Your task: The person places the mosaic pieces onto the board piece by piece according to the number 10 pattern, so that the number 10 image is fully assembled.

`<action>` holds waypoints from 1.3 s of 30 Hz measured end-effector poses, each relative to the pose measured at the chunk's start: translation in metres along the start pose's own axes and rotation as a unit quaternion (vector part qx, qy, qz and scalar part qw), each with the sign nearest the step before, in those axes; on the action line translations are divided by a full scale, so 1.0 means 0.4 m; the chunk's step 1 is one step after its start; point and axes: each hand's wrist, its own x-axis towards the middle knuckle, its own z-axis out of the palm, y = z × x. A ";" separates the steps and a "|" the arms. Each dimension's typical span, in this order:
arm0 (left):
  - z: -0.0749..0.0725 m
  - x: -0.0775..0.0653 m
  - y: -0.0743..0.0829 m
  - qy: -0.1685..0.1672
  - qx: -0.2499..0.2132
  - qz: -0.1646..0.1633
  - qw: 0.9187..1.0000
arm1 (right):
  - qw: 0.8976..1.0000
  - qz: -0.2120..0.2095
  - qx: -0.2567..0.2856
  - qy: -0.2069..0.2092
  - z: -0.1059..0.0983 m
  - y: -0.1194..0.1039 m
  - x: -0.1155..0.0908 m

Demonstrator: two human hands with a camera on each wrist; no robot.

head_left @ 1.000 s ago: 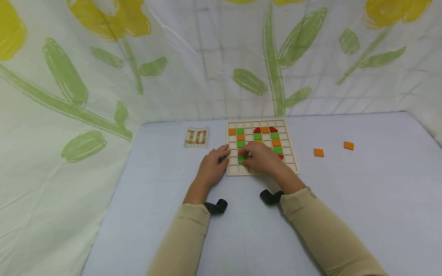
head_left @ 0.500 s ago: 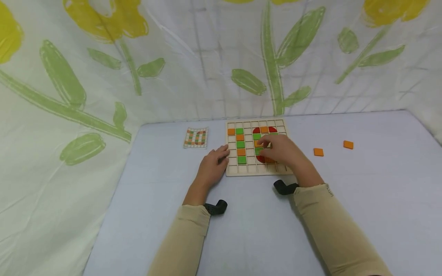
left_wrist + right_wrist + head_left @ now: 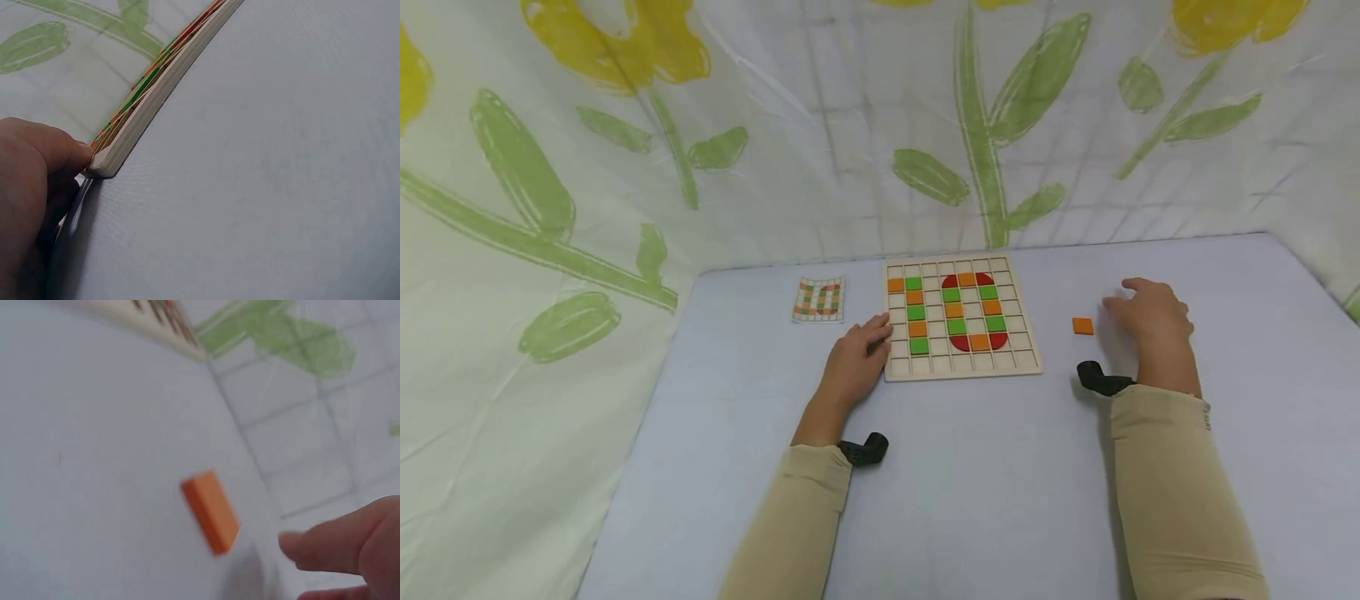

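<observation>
The wooden grid board (image 3: 891, 367) lies flat on the table, with orange, green and red tiles in some of its cells. At its left edge my left hand (image 3: 853, 358) rests with its fingers relaxed; in the left wrist view the thumb (image 3: 72, 150) touches the board's corner. Over to the right, my right hand (image 3: 1153, 317) is above the table with the thumb spread away from the fingers. A loose orange tile (image 3: 1082, 326) lies to the left of the right hand. In the right wrist view an orange tile (image 3: 211, 511) sits apart from the thumb. The second loose tile is hidden in the head view.
A small pattern card (image 3: 818, 300) with a coloured grid lies left of the board. The light table (image 3: 985, 483) meets a flower-printed curtain (image 3: 865, 125) behind. Each wrist wears a black camera band.
My right hand has left the board and moved right, over where the farther loose orange tile lay. My left hand stays at the board's left edge. The view has shifted slightly.
</observation>
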 end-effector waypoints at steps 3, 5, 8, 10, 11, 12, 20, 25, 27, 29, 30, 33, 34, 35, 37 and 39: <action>0.000 0.000 0.000 -0.006 0.002 -0.006 1.000 | 1.000 0.002 0.008 0.011 0.013 0.022 0.013; -0.002 -0.001 0.002 -0.009 0.001 -0.007 1.000 | 0.999 -0.014 0.018 0.023 0.023 0.022 0.022; -0.005 -0.003 0.007 -0.011 -0.006 -0.009 1.000 | 0.997 -0.044 0.045 0.035 0.033 0.011 0.028; -0.007 -0.003 0.008 -0.011 -0.009 -0.010 1.000 | 0.995 -0.070 0.054 0.042 0.038 0.000 0.028; -0.007 -0.004 0.008 -0.010 -0.011 -0.011 1.000 | 0.994 -0.084 0.059 0.044 0.041 -0.007 0.027; -0.007 -0.004 0.008 -0.010 -0.012 -0.013 1.000 | 0.992 -0.098 0.063 0.041 0.044 -0.014 0.027; -0.005 -0.004 0.003 -0.018 -0.009 -0.011 1.000 | 0.989 -0.139 0.040 -0.018 0.057 -0.045 0.024; -0.006 -0.002 0.003 -0.015 -0.007 -0.007 1.000 | 0.992 -0.123 0.005 -0.007 0.055 -0.029 0.030; -0.006 -0.001 0.003 -0.017 -0.006 -0.007 1.000 | 0.992 -0.125 0.005 -0.009 0.059 -0.030 0.031; -0.006 -0.001 0.004 -0.020 -0.005 -0.011 1.000 | 0.991 -0.129 0.007 -0.015 0.065 -0.044 0.026; -0.006 -0.001 0.005 -0.021 -0.005 -0.012 1.000 | 0.991 -0.133 0.009 -0.017 0.069 -0.057 0.021; -0.006 -0.001 0.004 -0.020 -0.004 -0.014 1.000 | 0.985 -0.171 0.016 -0.025 0.086 -0.119 -0.005; -0.006 0.000 0.004 -0.019 -0.003 -0.013 1.000 | 0.982 -0.188 0.021 -0.031 0.095 -0.145 -0.018; -0.006 0.000 0.004 -0.017 -0.002 -0.012 1.000 | 0.977 -0.207 0.024 -0.038 0.104 -0.173 -0.032; -0.005 0.002 0.003 -0.014 0.000 -0.010 1.000 | 0.967 -0.249 0.024 -0.055 0.126 -0.225 -0.060; -0.004 0.003 0.004 -0.014 -0.002 -0.007 1.000 | 0.955 -0.287 0.016 -0.074 0.151 -0.271 -0.085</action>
